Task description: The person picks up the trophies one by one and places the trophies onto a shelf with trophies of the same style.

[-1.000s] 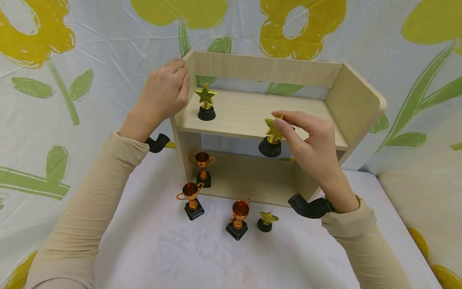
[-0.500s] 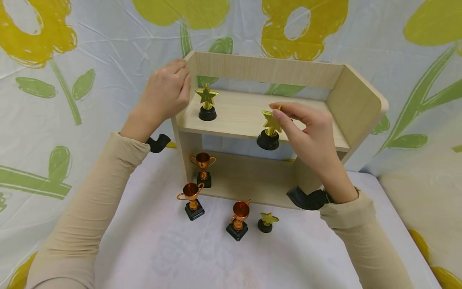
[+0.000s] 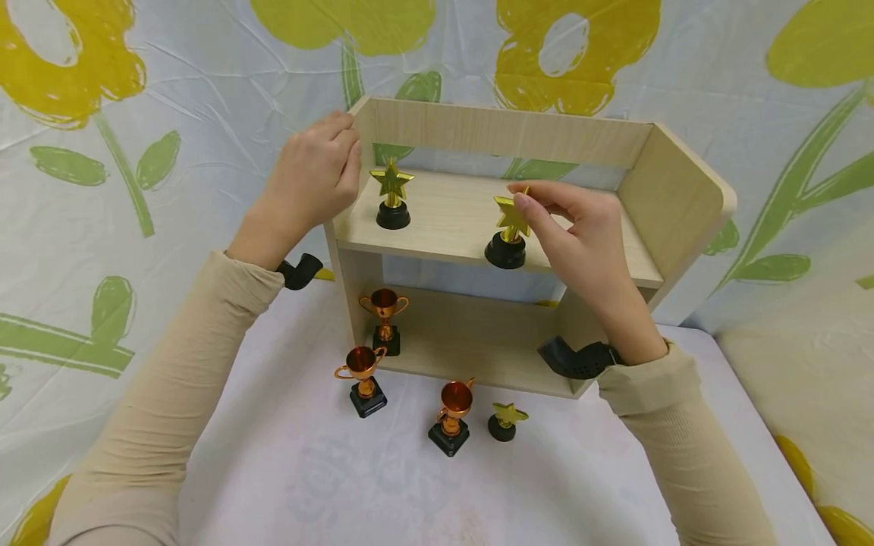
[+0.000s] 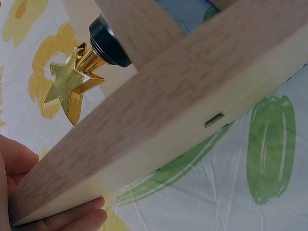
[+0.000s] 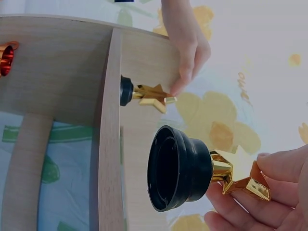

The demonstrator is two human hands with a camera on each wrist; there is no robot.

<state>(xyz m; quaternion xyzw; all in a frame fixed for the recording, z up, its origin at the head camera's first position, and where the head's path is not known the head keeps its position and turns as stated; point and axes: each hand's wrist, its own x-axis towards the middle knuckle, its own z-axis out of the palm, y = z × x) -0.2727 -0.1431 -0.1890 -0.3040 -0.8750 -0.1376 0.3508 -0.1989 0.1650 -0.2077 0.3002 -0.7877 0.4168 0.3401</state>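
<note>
My right hand (image 3: 580,235) pinches a gold star trophy (image 3: 512,216) by its star, black round base down, in front of the upper shelf's front edge. In the right wrist view the hollow underside of that trophy's base (image 5: 166,168) shows. My left hand (image 3: 310,167) grips the top of the wooden shelf unit's left side panel (image 4: 144,120), thumb on one face and fingers on the other in the left wrist view. Beside it, a second gold star trophy (image 3: 392,193) stands upright at the left end of the upper shelf (image 3: 451,201).
A bronze cup trophy (image 3: 385,318) stands at the left of the lower shelf (image 3: 478,334). On the white tabletop (image 3: 382,493) in front are two more bronze cups, one left (image 3: 365,379) and one central (image 3: 453,413), plus a small star trophy (image 3: 506,421). A flower-printed cloth (image 3: 225,76) hangs behind.
My right hand has risen with the star trophy and moved slightly left, bringing it up to the height of the upper shelf's edge. My left hand keeps its hold on the side panel.
</note>
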